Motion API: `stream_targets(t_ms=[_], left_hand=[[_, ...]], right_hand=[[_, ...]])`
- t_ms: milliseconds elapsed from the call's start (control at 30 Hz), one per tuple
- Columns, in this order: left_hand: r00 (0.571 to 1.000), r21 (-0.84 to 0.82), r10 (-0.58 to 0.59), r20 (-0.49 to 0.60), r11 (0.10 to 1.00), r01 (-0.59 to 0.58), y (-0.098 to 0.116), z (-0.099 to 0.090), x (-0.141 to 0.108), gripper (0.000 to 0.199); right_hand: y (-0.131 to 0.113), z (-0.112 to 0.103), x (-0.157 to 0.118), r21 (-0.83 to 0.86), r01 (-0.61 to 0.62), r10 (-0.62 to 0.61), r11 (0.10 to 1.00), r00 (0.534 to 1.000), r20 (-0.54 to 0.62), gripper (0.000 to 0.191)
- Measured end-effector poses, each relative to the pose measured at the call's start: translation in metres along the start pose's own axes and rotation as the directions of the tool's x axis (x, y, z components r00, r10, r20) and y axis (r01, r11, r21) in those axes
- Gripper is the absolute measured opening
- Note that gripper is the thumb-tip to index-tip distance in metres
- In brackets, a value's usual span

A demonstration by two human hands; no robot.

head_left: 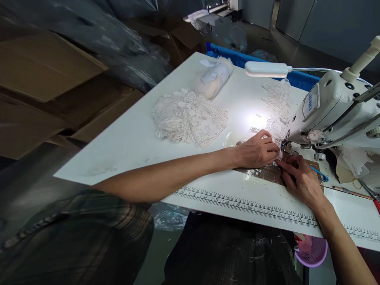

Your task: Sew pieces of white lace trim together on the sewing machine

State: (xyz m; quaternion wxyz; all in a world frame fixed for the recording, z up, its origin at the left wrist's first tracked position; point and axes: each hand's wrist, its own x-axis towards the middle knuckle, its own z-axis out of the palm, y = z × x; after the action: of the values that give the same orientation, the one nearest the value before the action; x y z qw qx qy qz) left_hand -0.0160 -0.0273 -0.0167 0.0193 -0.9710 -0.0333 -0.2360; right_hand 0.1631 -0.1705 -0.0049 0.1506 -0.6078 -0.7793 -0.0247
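My left hand (258,150) rests beside the needle area of a white sewing machine (322,103), its fingers curled onto a piece of white lace (276,139). Just right of the presser foot (283,145), my right hand (301,178) has thumb and fingers pinched together at the lace's near edge. Both hands lie low on the table, close to each other. The lace between them is mostly hidden by the fingers. Behind the left hand, more white lace (277,99) spreads under the bright lamp (267,69).
A heap of white lace (190,116) and a wrapped bundle (215,77) lie on the white table (118,158). A printed ruler (237,204) runs along its front edge. Scissors (369,190) lie at the right. Cardboard boxes (44,67) stand left, a purple basket (314,253) below.
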Motion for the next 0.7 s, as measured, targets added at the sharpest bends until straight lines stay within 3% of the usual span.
stream_targets(t_ms=[333,700], left_hand=[[1.000,0.024,-0.022,-0.003,0.999,0.023,0.001,-0.004,0.001,0.029],[0.983,0.060,-0.139,0.122,0.989,0.133,-0.001,-0.005,0.010,0.033]], right_hand=[[0.000,0.001,0.002,-0.006,0.018,-0.019,1.000,0.999,-0.031,0.035],[0.002,0.002,0.012,-0.098,-0.088,0.089,0.991,0.996,0.010,0.039]])
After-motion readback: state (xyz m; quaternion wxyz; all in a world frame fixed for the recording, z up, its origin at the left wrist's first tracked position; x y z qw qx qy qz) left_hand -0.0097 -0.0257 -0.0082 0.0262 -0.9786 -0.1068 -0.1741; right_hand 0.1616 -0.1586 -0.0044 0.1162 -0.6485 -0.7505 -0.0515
